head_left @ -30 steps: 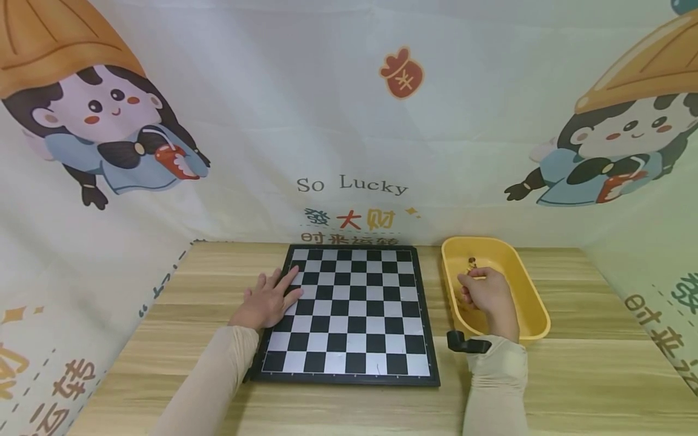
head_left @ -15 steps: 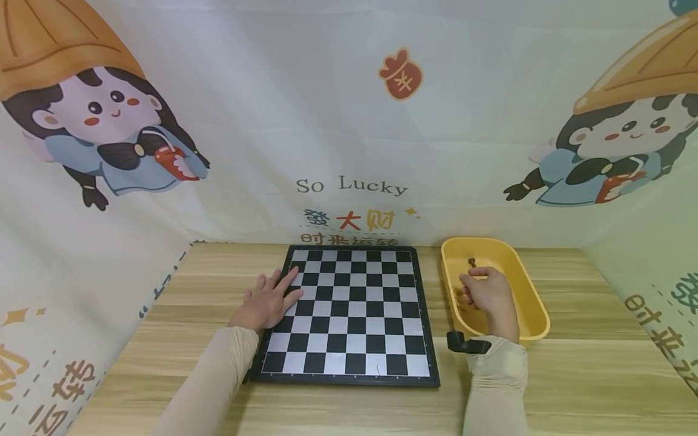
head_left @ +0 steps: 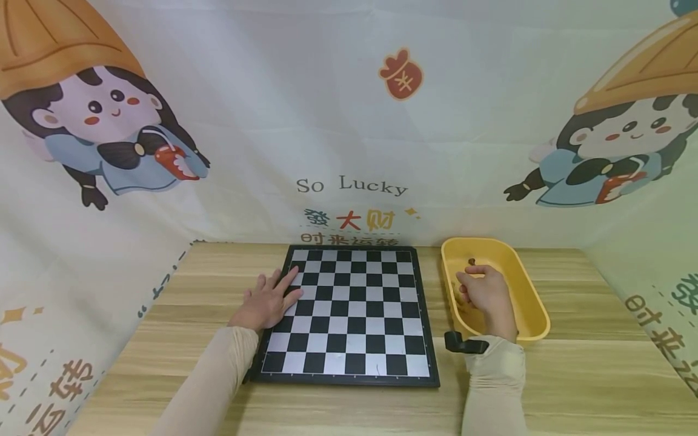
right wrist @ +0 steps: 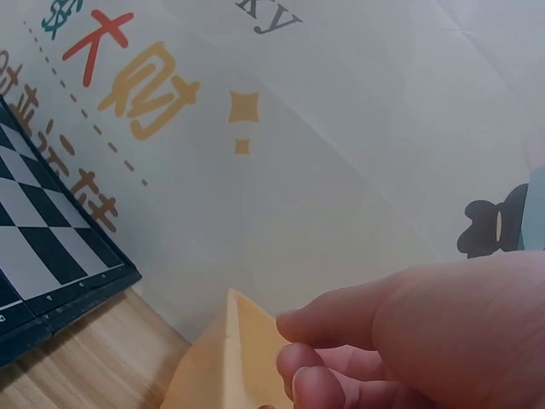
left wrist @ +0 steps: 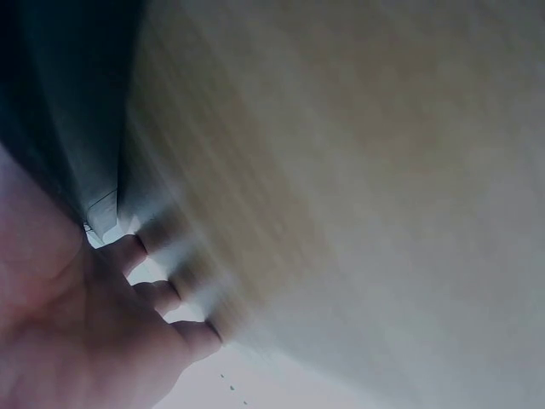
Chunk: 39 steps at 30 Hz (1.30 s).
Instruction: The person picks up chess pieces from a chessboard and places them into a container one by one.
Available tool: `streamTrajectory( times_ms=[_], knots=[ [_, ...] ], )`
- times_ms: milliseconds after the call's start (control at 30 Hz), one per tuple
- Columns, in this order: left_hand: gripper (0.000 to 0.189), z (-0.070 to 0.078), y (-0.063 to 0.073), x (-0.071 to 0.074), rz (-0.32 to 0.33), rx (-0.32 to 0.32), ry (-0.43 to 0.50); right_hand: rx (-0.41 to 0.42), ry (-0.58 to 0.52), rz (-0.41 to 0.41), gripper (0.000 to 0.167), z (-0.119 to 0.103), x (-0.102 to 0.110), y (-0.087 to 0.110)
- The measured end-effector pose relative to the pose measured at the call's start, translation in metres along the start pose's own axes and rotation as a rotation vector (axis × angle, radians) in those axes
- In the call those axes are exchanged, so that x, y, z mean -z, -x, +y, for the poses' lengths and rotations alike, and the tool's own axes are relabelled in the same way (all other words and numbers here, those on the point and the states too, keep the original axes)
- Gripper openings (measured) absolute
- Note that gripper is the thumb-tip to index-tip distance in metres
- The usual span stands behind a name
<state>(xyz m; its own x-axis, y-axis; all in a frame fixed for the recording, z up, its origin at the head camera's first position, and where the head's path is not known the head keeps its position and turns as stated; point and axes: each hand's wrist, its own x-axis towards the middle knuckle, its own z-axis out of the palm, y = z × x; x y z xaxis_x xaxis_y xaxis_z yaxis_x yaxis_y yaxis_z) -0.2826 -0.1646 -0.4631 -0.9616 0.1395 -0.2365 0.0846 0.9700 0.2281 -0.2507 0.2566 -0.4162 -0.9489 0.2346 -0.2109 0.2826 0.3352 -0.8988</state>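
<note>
My left hand (head_left: 263, 304) rests with spread fingers on the left edge of a black-and-white chessboard (head_left: 349, 309). In the left wrist view, the palm (left wrist: 85, 332) and several fingers show beside the dark side of the board (left wrist: 72, 94). Inside the yellow tray (head_left: 531, 303), my right hand (head_left: 489, 295) has bent fingers. Whether they pinch anything is hidden. A small dark-brown object (head_left: 471, 261) shows just beyond the fingertips, its kind too small to tell. From the right wrist, the curled right hand (right wrist: 400, 341) appears over the tray wall (right wrist: 209, 366).
The wood-grain table (head_left: 594, 375) extends around the board and tray. A printed cloth (head_left: 349, 139) with cartoon figures and lettering hangs behind the table and along both sides. A black wrist mount (head_left: 465, 344) sits by the right cuff.
My right hand has shifted very slightly left inside the tray. Less of the small brown object beyond its fingertips shows now. The left hand and the board have stayed put.
</note>
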Motion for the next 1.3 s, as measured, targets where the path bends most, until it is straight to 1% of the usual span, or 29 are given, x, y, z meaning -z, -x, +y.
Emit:
streamTrajectory(
  times_ms=[267,433,567,733,833,967,1067,1300],
  knots=[
    [0.067,0.001,0.000,0.001,-0.004,-0.008,-0.002,-0.008,0.006,0.004,0.042,-0.003,-0.002,-0.001],
    [0.067,-0.001,0.000,0.002,-0.006,-0.019,0.009,0.005,0.013,0.011,0.041,-0.006,-0.003,-0.001],
    [0.068,-0.004,0.001,0.000,-0.014,-0.011,0.009,0.019,0.017,0.007,0.040,-0.009,-0.003,0.000],
    [0.067,-0.004,0.000,0.000,0.007,-0.025,0.019,0.024,0.029,0.021,0.040,-0.011,-0.003,0.002],
    [0.068,-0.004,-0.001,0.001,0.007,-0.029,0.019,0.023,0.024,0.025,0.039,-0.011,-0.005,0.003],
    [0.067,-0.002,-0.002,0.002,0.010,-0.030,0.021,0.055,0.005,0.024,0.036,-0.011,-0.009,0.003],
    [0.067,-0.002,-0.002,0.002,0.013,-0.033,0.024,0.074,0.014,0.021,0.035,-0.013,-0.012,0.003],
    [0.068,-0.004,0.000,0.001,0.023,-0.035,0.034,0.085,0.022,0.020,0.034,-0.017,-0.018,0.004]
  ],
)
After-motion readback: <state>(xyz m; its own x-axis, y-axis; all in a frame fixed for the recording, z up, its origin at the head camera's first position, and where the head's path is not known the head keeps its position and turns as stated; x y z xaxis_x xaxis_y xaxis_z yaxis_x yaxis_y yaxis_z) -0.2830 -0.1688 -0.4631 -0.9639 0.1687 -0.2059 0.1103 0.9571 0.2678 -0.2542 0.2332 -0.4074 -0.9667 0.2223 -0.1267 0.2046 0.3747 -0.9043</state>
